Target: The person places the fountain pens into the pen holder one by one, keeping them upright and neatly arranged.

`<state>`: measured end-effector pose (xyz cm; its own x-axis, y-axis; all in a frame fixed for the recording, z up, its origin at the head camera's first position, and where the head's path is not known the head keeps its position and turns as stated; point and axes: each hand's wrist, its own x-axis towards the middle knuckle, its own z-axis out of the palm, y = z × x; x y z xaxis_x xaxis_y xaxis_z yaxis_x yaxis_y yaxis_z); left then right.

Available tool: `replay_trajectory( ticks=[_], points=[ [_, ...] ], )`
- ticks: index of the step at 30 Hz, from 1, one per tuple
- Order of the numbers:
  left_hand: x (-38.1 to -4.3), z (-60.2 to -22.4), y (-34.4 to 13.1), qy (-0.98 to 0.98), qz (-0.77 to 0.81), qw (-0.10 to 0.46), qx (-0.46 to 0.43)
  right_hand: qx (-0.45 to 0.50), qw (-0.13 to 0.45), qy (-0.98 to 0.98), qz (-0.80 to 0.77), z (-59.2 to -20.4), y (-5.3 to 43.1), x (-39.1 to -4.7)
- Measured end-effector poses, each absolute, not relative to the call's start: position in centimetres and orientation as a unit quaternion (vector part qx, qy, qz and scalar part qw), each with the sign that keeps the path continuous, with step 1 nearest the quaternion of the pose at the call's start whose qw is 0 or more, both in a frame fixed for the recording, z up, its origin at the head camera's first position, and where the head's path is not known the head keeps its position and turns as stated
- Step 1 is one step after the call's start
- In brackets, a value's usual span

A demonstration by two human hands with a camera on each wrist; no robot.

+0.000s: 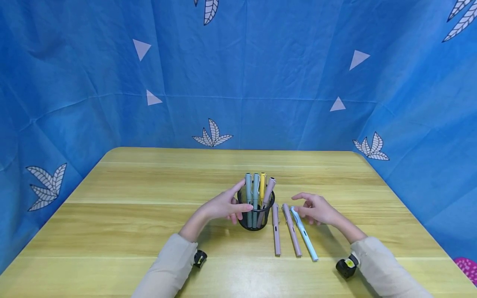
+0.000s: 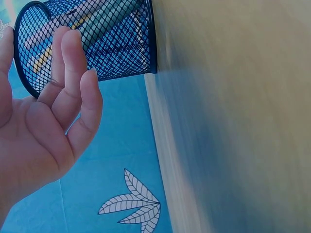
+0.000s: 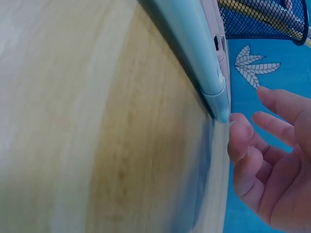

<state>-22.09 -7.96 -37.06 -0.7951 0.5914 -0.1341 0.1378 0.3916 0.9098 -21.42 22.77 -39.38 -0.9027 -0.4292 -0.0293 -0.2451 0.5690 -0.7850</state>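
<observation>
Nearest in the right wrist view, on the table: light-blue pen. Just beside its upper end, right hand, fingers parted. Farther left, two mauve pens, then upright mesh cup with teal, yellow and mauve pens inside. At the cup's left side, left hand, thumb and forefinger wide. Behind, blue cloth.

The left hand blocks the left side of the mesh pen cup; three fountain pens crowd its right; wooden tabletop behind offers passage.
</observation>
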Motion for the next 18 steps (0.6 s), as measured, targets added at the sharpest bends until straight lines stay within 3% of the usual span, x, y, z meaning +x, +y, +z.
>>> replay_trajectory(
  ticks=[18],
  points=[
    [-21.78, -36.78, -7.81, 0.811, 0.494, 0.224, 0.218, -0.174, 0.228, 0.867, -0.408, -39.62, 23.50, -21.27]
  ],
)
